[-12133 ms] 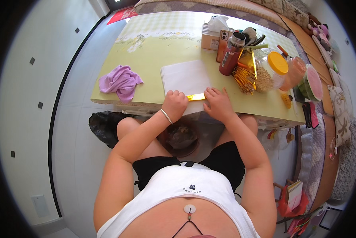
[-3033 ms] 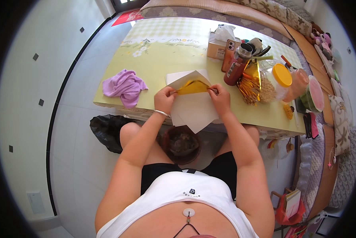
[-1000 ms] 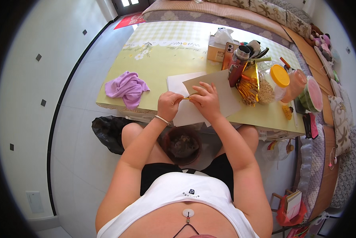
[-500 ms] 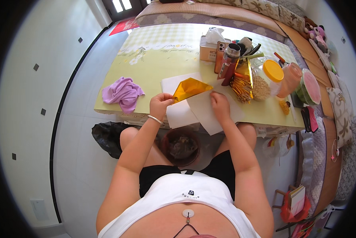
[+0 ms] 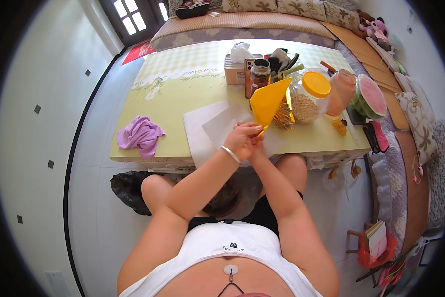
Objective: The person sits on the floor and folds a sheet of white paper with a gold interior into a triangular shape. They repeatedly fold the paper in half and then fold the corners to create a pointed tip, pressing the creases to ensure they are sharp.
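Note:
A sheet of gold paper (image 5: 269, 101), folded to a point, stands tilted over the table's front edge with its narrow tip down. My left hand (image 5: 242, 142), with a silver bangle at the wrist, is closed on that lower tip. Against it and partly behind it, my right hand (image 5: 256, 149) is also closed at the tip, its fingers largely hidden. Below and left of the gold paper, white sheets (image 5: 198, 129) lie overlapping on the table, and a greyish translucent sheet (image 5: 218, 127) rests on them.
On the table (image 5: 170, 116) lies a purple cloth (image 5: 140, 136). Beyond my hands stand a phone (image 5: 249, 79), a thermos (image 5: 260, 76), a tissue box (image 5: 234, 74), a yellow-lidded jar (image 5: 306, 104), a pink jar (image 5: 340, 91) and a cut watermelon (image 5: 370, 99). A bin (image 5: 225, 200) stands between my legs.
My left hand has moved right, bringing the gold paper along and tipping it upright. My right hand has left the pale sheet and come in beside the left. The view has shifted slightly.

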### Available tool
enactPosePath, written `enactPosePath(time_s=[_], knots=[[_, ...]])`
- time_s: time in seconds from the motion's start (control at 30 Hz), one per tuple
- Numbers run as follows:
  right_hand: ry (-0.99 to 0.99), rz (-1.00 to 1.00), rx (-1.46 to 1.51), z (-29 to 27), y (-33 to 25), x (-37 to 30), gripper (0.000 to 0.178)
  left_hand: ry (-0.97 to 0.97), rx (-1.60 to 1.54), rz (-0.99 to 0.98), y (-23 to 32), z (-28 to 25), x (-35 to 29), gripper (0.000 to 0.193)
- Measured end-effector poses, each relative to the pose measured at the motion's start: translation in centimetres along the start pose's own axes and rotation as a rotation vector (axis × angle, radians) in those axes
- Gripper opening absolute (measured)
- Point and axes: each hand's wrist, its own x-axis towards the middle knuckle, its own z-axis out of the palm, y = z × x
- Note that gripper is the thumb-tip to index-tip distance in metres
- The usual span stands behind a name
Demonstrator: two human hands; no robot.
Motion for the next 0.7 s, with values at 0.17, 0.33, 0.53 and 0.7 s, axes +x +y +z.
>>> enactPosePath(time_s=[0.17, 0.33, 0.53, 0.7], knots=[[0.053, -0.010, -0.014, 1.1, 2.0, -0.2, 0.032, -0.059, -0.212, -0.175, -1.9, 3.3, 5.6, 0.007], [0.110, -0.115, -0.107, 2.5, 4.7, -0.3, 0.038, -0.029, -0.360, -0.232, -1.9, 4.3, 10.2, 0.007], [0.081, -0.269, -0.344, 2.6, 5.0, -0.2, 0.039, 0.084, -0.186, -0.157, -1.6, 5.1, 12.0, 0.016], [0.062, -0.284, -0.427, 0.5, 2.6, -0.4, 0.037, 0.091, 0.314, -0.041, -0.1, 3.6, 9.8, 0.031]])
